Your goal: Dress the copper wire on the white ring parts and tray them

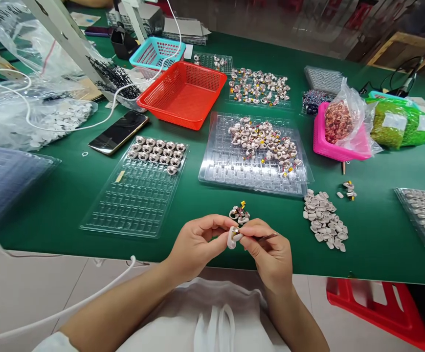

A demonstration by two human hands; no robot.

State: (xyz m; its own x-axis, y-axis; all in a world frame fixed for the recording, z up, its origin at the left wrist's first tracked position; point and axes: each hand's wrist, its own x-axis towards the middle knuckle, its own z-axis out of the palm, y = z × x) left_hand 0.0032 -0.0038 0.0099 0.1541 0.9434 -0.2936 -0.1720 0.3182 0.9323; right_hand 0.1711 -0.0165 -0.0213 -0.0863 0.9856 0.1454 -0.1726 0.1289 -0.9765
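My left hand [193, 244] pinches a small white earbud shell [232, 238] just above the near edge of the green table. My right hand [271, 252] is closed on the same shell and also grips thin tweezers [267, 237] that point right. Just beyond my fingers lie a few small wired parts [239, 213]. To the right sits a heap of white shells [324, 220]. A clear tray [135, 195] to the left holds rows of finished pieces [157, 151] at its far end.
A clear tray [234, 171] with wired parts lies in the middle, a red basket [183, 93] behind it, a phone [119, 132] at left, a pink bin [339, 149] with copper coils at right. A red stool [381, 308] stands below the table edge.
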